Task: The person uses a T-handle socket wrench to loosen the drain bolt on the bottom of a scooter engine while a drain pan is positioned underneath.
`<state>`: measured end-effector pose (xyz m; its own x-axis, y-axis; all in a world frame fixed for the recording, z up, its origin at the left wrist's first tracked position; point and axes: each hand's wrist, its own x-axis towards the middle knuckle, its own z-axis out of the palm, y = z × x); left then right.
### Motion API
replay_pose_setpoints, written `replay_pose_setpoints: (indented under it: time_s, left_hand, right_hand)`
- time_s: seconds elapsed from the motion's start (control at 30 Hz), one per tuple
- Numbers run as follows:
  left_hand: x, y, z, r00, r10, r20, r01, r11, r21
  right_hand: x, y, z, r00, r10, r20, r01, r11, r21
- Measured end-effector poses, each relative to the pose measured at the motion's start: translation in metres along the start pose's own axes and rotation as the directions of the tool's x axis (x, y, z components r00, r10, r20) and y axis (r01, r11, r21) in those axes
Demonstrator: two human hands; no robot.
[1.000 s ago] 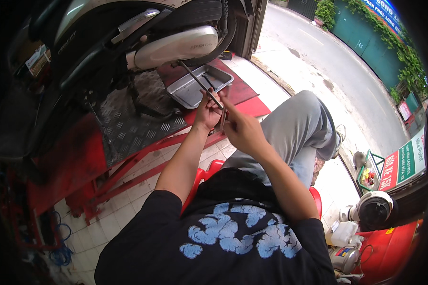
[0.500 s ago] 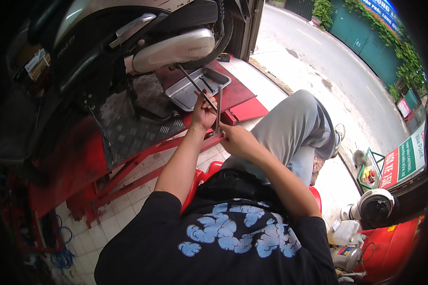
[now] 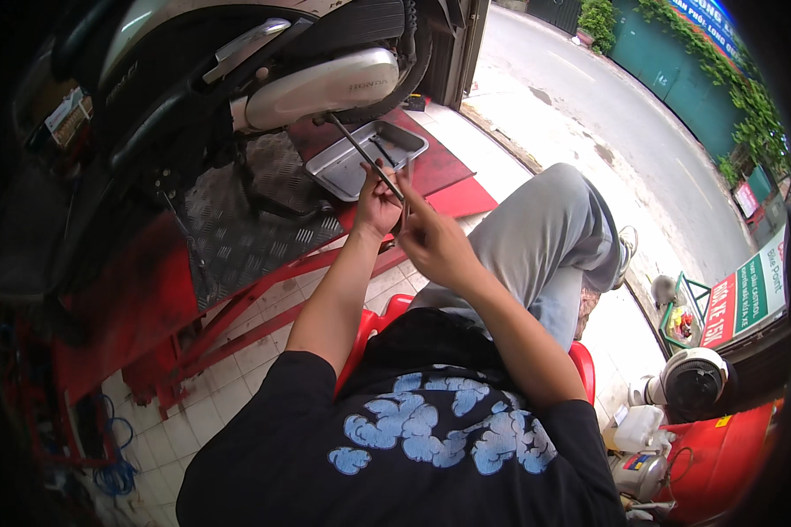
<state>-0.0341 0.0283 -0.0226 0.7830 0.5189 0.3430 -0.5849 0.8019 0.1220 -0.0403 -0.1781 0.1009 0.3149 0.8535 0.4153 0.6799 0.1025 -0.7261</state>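
Note:
A long T-handle wrench (image 3: 353,141) slants from the underside of the silver engine cover (image 3: 325,93) on a scooter towards me. My left hand (image 3: 380,204) is closed around its shaft near the handle end. Against the crossbar is my right hand (image 3: 434,244), its index finger raised along the bar and the other fingers curled in. The crossbar is blurred and partly covered by this hand. Beyond my hands a grey metal drip tray (image 3: 325,167) sits on the red lift platform, with a dark rod-like tool (image 3: 383,151) in it.
The scooter stands on a red lift (image 3: 264,285) with a checkered metal plate (image 3: 228,228). My bent knee (image 3: 545,211) is right of my hands. At lower right are a red tank (image 3: 721,465), plastic jugs (image 3: 637,430) and a fan (image 3: 694,379). A street lies beyond the doorway.
My right hand has moved up and turned along the crossbar, its index finger now raised. The crossbar looks blurred. My left hand stays on the shaft.

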Motion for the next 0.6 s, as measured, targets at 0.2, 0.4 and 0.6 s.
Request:
replay_pose_setpoints:
  time_s: [0.2, 0.4, 0.6]
  left_hand:
    - [0.003, 0.000, 0.001, 0.991, -0.098, 0.088, 0.110, 0.983, -0.144]
    - [0.001, -0.001, 0.010, 0.996, -0.084, 0.039, 0.090, 0.981, -0.172]
    - [0.002, 0.006, 0.003, 0.991, -0.083, 0.101, 0.096, 0.987, -0.128]
  right_hand:
    - [-0.006, 0.031, 0.011, 0.917, 0.144, 0.371, -0.059, 0.971, -0.231]
    - [0.002, 0.033, 0.003, 0.983, 0.174, -0.063, -0.182, 0.972, -0.152]
    - [-0.003, -0.002, 0.002, 0.976, 0.000, 0.218, -0.024, 0.994, 0.107]
